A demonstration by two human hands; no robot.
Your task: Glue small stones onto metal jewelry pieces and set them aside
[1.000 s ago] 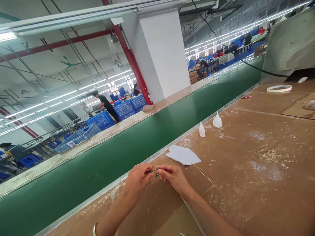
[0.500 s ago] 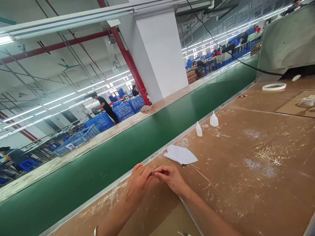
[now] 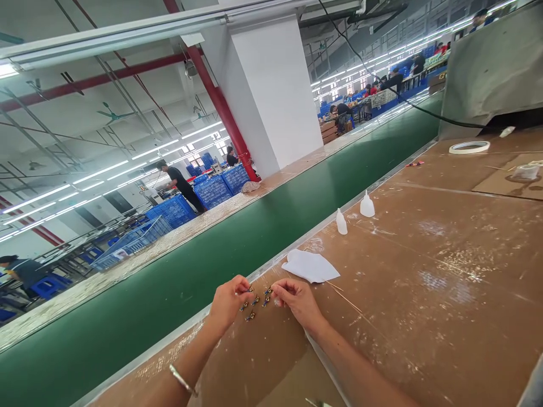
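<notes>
Several small blue-and-gold pieces (image 3: pixel 250 316) lie loose on the brown tabletop between my two hands; their exact kind is too small to make out. My left hand (image 3: pixel 228 301) is closed in a pinch at the left of the group, with one such piece at its fingertips. On the opposite side, my right hand (image 3: pixel 300 304) has thumb and forefinger pinched together at another piece (image 3: pixel 268 291). Just beyond the right hand lies a white sheet of paper (image 3: pixel 311 265), with thin sticks (image 3: pixel 345 297) beside it.
Two white squeeze bottles (image 3: pixel 341 222) stand near the table's far edge. A green conveyor belt (image 3: pixel 220 254) runs along that edge. A roll of tape (image 3: pixel 469 147) lies at the back right, by a metal housing (image 3: pixel 492 73). People work among blue crates (image 3: pixel 172 208) beyond.
My hands were together over a small piece and have moved apart. The small pieces on the table between them now show, previously hidden behind my left hand.
</notes>
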